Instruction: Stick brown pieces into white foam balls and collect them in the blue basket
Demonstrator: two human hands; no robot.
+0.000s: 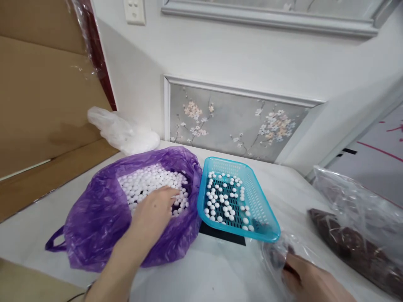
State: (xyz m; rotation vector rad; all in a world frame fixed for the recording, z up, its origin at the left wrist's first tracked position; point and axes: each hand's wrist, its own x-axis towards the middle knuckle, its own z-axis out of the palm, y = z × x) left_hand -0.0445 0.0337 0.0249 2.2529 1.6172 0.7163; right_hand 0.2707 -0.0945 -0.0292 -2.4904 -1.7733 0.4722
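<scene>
My left hand (155,205) reaches into an open purple plastic bag (94,226) filled with small white balls (154,178). Its fingers are bent down and close together among the balls, and anything in their grasp is hidden. Right of the bag stands a blue plastic basket (262,201) with slotted sides, white balls scattered over its floor. At the lower right, my right hand (311,279) is closed on a clear plastic bag (273,260), just beyond the basket's near corner. What lies inside that bag is unclear.
A clear bag of dark brown contents (349,243) lies at the right. A white plastic bag (126,134) rests against the wall at the back left, near a large cardboard box (47,92). A flat black piece (222,235) lies partly under the basket.
</scene>
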